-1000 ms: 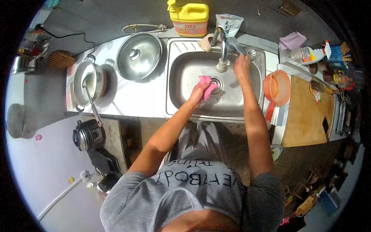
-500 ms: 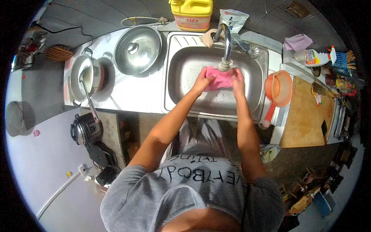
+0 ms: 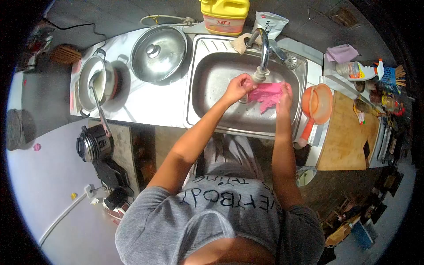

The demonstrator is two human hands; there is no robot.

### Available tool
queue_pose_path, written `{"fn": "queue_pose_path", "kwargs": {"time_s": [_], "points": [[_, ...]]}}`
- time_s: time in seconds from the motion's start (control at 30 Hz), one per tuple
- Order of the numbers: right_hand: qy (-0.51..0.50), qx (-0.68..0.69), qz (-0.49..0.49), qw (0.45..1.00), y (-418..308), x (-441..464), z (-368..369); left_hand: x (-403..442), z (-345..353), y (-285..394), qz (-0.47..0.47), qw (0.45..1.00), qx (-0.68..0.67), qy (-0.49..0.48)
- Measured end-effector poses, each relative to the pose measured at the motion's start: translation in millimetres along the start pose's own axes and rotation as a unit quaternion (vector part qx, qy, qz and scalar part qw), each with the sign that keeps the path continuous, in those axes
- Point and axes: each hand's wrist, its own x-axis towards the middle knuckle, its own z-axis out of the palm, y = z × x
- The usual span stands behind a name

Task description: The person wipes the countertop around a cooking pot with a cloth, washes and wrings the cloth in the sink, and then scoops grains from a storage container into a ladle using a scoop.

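A pink cloth [image 3: 266,94] hangs stretched between my two hands over the steel sink [image 3: 212,95]. My left hand [image 3: 239,88] pinches its left end close to the faucet's mouth. On the other side, my right hand [image 3: 285,98] grips the right end with the fingers closed. The lower edge of the cloth droops in loose folds. Just above the cloth curves the chrome faucet [image 3: 265,48], its nozzle right beside my left hand. Whether water is running I cannot make out.
Left of the sink are a large lidded pan [image 3: 159,55] and a pot [image 3: 99,79] with a ladle. Behind stand a yellow jug [image 3: 224,17] and a white packet [image 3: 270,24]. To the right lie an orange dipper [image 3: 318,104] and a wooden cutting board [image 3: 346,137].
The pink cloth was bunched under the faucet and is now spread out and hanging down. My right hand has moved slightly right, and my left hand has shifted right, nearer the nozzle.
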Motion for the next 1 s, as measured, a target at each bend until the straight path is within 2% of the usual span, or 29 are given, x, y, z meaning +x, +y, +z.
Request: {"fn": "queue_pose_path", "kwargs": {"time_s": [0.07,0.2,0.23,0.3,0.37,0.43,0.5,0.53,0.57,0.63,0.67,0.7,0.77,0.8,0.87,0.9,0.93,0.97,1.0], "points": [[-0.005,-0.023,0.003,1.000,5.8,-2.4,2.9,-5.1,-5.4,4.0,0.023,0.997,0.074,-0.005],[-0.048,-0.069,0.005,0.996,30.0,0.6,18.1,-13.5,-18.9,11.4,-0.016,0.998,0.055,0.014],[-0.104,-0.057,0.016,0.993,35.3,0.7,21.3,-13.7,-24.3,10.2,-0.009,0.998,0.056,0.006],[-0.086,-0.059,0.012,0.994,42.6,-1.6,45.9,-16.2,-30.6,10.7,-0.002,0.998,0.056,0.001],[-0.066,-0.083,0.039,0.994,42.8,-10.5,66.3,-18.6,-34.4,18.5,-0.082,0.995,-0.057,0.001],[-0.045,-0.107,0.065,0.991,38.4,-15.4,80.7,-19.9,-37.3,33.2,-0.113,0.990,-0.080,-0.004],[-0.070,-0.314,-0.076,0.944,30.8,-19.0,92.9,-20.0,-37.7,45.0,-0.207,0.978,0.034,-0.012],[-0.112,-0.380,-0.070,0.915,21.8,-18.8,96.4,-20.9,-43.4,32.4,-0.151,0.979,0.130,-0.031],[-0.114,-0.381,-0.070,0.915,15.2,-20.7,96.8,-20.5,-48.2,28.6,-0.151,0.980,0.129,-0.029],[-0.252,-0.427,-0.075,0.865,4.9,-23.2,91.6,-17.8,-58.2,19.9,-0.145,0.978,0.145,0.047],[-0.305,-0.460,-0.088,0.829,15.6,-8.0,78.5,-17.7,-60.7,13.5,-0.089,0.992,0.046,0.083],[-0.305,-0.461,-0.088,0.829,19.2,-2.3,65.0,-15.9,-66.4,7.1,-0.053,0.993,0.044,0.100],[-0.316,-0.549,-0.150,0.759,21.3,4.1,46.9,-20.7,-73.1,16.0,-0.042,0.982,0.160,0.088],[-0.299,-0.554,-0.158,0.761,20.0,2.8,44.5,-21.2,-75.0,9.3,-0.042,0.982,0.159,0.087],[-0.273,-0.557,-0.131,0.773,8.5,-5.3,49.3,-19.6,-80.1,-9.4,0.108,0.917,0.360,0.134],[-0.247,-0.558,-0.105,0.785,2.8,-9.4,53.1,-19.8,-78.1,-4.8,0.109,0.917,0.361,0.134],[-0.248,-0.558,-0.106,0.785,-1.0,-11.6,57.4,-19.8,-75.3,-0.6,0.064,0.962,0.244,0.110],[-0.249,-0.479,-0.012,0.842,-3.5,-14.2,60.9,-20.7,-72.8,3.1,0.017,0.989,0.122,0.084],[-0.246,-0.392,0.083,0.883,-3.8,-15.8,62.3,-22.7,-69.1,14.4,0.009,0.989,0.130,0.072]]}}
